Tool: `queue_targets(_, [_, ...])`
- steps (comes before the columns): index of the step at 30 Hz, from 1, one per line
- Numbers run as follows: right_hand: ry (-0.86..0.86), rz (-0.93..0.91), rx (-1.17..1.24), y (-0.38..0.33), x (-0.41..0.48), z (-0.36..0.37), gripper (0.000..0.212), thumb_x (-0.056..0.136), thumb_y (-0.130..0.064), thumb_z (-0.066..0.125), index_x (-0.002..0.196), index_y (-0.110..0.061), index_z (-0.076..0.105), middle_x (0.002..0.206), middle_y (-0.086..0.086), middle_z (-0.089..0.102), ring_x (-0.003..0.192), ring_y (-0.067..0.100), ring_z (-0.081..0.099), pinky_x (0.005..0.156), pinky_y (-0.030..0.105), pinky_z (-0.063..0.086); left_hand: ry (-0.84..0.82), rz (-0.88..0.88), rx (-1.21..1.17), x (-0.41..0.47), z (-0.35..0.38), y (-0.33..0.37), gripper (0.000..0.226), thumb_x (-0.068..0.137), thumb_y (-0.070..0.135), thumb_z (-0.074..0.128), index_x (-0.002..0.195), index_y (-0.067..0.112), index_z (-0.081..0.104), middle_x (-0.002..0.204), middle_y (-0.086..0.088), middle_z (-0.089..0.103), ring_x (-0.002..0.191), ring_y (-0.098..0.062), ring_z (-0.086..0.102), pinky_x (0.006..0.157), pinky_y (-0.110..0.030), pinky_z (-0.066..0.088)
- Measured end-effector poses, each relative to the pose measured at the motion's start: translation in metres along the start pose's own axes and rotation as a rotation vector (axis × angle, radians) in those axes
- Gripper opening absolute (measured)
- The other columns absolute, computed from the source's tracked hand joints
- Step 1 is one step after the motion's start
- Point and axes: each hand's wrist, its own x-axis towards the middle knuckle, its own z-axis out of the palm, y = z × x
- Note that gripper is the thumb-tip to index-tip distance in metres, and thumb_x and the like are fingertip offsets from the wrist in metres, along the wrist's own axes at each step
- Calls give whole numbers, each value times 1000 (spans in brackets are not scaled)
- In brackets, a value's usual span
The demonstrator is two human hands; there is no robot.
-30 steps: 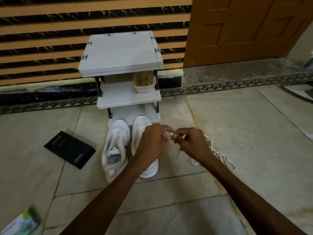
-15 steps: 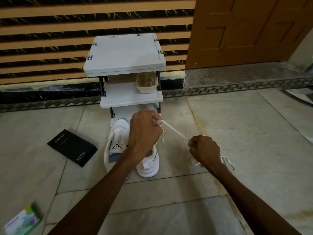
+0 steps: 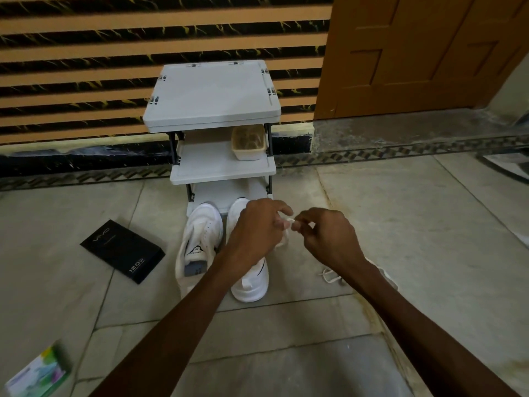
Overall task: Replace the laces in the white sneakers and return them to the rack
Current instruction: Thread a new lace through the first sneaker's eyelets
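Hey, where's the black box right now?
In the head view, the black box lies flat on the floor at left, just left of the white sneakers.

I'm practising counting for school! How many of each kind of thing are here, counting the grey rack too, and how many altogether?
Sneakers: 2, left sneaker, right sneaker
Laces: 2, held lace, floor lace
Boxes: 2, black box, colourful box
Tubs: 1, beige tub
Racks: 1, grey rack
Total: 8

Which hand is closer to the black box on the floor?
Left. The left hand is above the white sneakers, right of the black box; the right hand is farther right. Both pinch a lace.
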Motion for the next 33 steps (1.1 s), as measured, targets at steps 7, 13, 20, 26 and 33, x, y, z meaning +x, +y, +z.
queue_targets(7, [30, 29, -56, -7, -3, 2, 14, 90, -29, 59, 89, -29, 73, 84, -11, 71, 63, 10, 60, 55, 21, 40, 91, -13, 47, -2, 3, 3, 10, 83, 11, 67, 84, 13, 76, 84, -1, 72, 72, -7, 57, 68, -12, 44])
queue_targets(13, [-55, 316, -31, 44, -3, 21, 18, 84, -26, 57, 83, -29, 75, 77, -6, 70, 65, 15, 63, 62, 25, 51, 386, 50, -144, -3, -27, 8, 13, 77, 4, 72, 71, 16, 74, 61, 22, 56, 60, 8, 56, 56, -3, 36])
queue_targets(20, [-98, 436, -224, 79, -1, 33, 24, 88, -32, 53, 86, -21, 74, 74, 0, 66, 61, 20, 60, 62, 28, 52, 409, 39, -191, -3, -25, 11, 15, 79, 9, 73, 71, 22, 71, 57, 13, 56, 53, -3, 51, 56, -13, 39])
queue_targets(26, [78, 88, 96, 36, 7, 6, 13, 88, -23, 64, 79, -27, 72, 75, -9, 68, 55, 7, 52, 57, 22, 37, 154, 46, -12, -3, -7, 2, 29, 84, 13, 70, 110, 25, 71, 65, 14, 57, 69, -2, 60, 76, -15, 46])
queue_targets(33, [92, -58, -28, -5, 5, -5, 17, 92, -33, 59, 95, -25, 74, 85, -5, 73, 60, 12, 60, 57, 24, 45, 100, 35, 19, 3, 8, 12, 18, 85, 18, 72, 103, 19, 74, 86, 2, 60, 70, -5, 52, 57, -5, 31])
